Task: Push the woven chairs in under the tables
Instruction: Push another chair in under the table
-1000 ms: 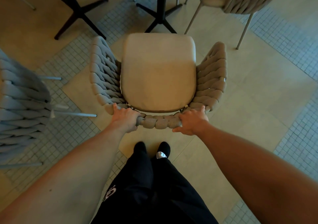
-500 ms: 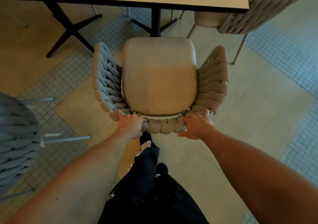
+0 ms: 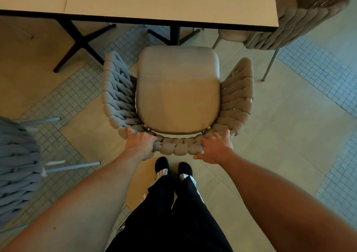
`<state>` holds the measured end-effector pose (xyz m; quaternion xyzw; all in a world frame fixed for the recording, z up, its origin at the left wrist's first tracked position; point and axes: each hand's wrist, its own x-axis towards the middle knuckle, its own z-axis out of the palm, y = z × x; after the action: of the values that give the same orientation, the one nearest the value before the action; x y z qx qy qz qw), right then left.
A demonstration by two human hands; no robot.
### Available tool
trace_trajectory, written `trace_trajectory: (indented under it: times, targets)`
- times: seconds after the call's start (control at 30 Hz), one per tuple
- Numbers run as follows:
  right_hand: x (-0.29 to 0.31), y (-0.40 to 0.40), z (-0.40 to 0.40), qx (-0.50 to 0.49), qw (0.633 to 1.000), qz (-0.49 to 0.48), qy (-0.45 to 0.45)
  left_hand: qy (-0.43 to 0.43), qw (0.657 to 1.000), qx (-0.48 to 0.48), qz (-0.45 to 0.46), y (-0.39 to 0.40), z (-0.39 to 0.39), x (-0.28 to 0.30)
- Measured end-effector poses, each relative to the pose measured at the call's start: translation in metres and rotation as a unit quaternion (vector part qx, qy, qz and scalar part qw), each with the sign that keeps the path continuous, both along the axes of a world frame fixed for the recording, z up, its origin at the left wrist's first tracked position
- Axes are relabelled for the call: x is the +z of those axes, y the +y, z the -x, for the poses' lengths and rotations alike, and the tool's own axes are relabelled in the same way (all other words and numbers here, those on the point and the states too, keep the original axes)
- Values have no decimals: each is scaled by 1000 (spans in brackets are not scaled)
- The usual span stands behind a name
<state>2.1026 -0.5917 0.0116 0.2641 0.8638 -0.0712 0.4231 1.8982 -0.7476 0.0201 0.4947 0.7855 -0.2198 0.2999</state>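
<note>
A woven chair (image 3: 178, 147) with a beige seat cushion (image 3: 178, 91) stands right in front of me, its front edge close to the table (image 3: 170, 2) but short of its black rim. My left hand (image 3: 142, 142) grips the left end of the braided backrest, fingers curled over the top. My right hand (image 3: 216, 147) grips the right end of the same backrest, thumb below it. The table top is pale, on black cross-shaped bases (image 3: 174, 35).
A second woven chair (image 3: 301, 23) sits at the table's right end. A grey woven chair (image 3: 17, 166) with thin metal legs stands close on my left. My feet (image 3: 173, 167) are just behind the chair. The floor is tile with mosaic bands.
The chair has gone forward toward the table, and I stepped after it. The table top has come into view at the top. Both hands keep their hold on the backrest.
</note>
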Motion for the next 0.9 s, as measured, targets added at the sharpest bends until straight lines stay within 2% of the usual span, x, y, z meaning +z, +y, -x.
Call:
trace_trajectory:
  times: [0.3, 0.43, 0.57, 0.7, 0.9]
  targets:
    - [5, 13, -5, -33, 998, 60, 3, -19, 999, 27, 1, -1, -3, -13]
    - [12, 15, -9, -21, 997, 80, 11, -22, 998, 48, -38, 3, 1, -2]
    - [18, 18, -8, -12, 996, 88, 32, -32, 990, 114, -76, 3, 4, 9]
    - [25, 24, 2, -3, 995, 83, 51, -67, 969, 212, -111, -2, 3, 15]
    - [39, 29, 25, 16, 993, 78, 92, -126, 908, 364, -166, -13, -1, 26]
